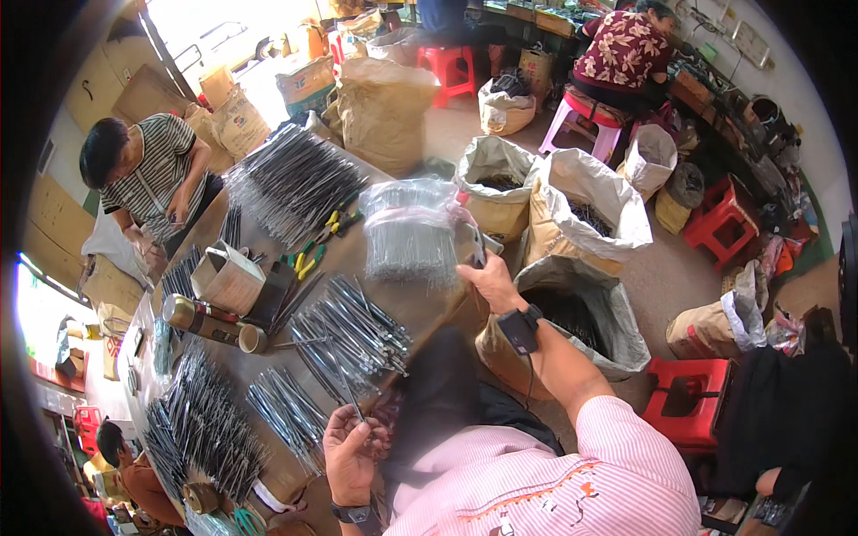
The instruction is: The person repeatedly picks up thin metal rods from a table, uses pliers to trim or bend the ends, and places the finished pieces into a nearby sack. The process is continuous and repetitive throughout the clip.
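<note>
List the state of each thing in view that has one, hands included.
Left hand: closed on a thin dark strip
Right hand: curled, grip unclear
Clear plastic: wrapped around a bundle
Sack beside right forearm: open
Sack behind it: open
Stool under flower-shirted person: occupied

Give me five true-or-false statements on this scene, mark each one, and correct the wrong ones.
1. The left hand holds a thin dark rod. True.
2. The right hand is left of the plastic-wrapped bundle. False: it is to the bundle's right.
3. A yellow-handled tool lies on the table. True.
4. The open sacks stand on the table. False: they stand on the floor, right of it.
5. A person in a striped top is at the table's far left. True.
</note>
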The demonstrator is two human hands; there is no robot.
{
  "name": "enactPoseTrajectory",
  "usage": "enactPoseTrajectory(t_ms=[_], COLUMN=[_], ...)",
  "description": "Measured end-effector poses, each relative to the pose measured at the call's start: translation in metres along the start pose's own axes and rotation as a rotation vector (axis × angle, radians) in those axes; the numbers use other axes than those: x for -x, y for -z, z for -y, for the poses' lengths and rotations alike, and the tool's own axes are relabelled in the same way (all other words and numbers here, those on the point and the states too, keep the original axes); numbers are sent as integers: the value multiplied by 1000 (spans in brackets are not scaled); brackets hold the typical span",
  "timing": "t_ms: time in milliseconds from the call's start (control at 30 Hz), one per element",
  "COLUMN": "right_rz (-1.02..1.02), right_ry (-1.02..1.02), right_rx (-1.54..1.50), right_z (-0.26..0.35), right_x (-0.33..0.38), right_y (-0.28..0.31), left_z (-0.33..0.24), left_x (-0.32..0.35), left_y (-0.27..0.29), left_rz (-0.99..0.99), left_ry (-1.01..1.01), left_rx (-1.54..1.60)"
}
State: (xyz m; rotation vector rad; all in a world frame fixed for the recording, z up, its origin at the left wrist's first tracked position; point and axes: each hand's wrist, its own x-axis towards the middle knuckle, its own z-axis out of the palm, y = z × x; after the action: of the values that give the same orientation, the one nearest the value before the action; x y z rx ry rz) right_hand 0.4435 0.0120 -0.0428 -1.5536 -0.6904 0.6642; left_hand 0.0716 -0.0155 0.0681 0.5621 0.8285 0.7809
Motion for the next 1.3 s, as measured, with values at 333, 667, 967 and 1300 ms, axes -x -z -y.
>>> enactPoseTrajectory(t_ms=[333,667,967,1300], right_rz=[68,261,448,530], right_ry=[-158,-631,-505,-307], right_rx=[-1,-880,-542,-482], right_z=[-1,16,16,87], right_x=[-17,-26,3,73], right_y=[11,13,13,-10], left_z=[1,9,18,37], left_x=[-2,-1,-3,-28], left_y=[16,25,17,-4], left_rz=[-45,-110,-57,43], left_ry=[-6,-41,13,86], left_rx=[15,-20,-58,-130])
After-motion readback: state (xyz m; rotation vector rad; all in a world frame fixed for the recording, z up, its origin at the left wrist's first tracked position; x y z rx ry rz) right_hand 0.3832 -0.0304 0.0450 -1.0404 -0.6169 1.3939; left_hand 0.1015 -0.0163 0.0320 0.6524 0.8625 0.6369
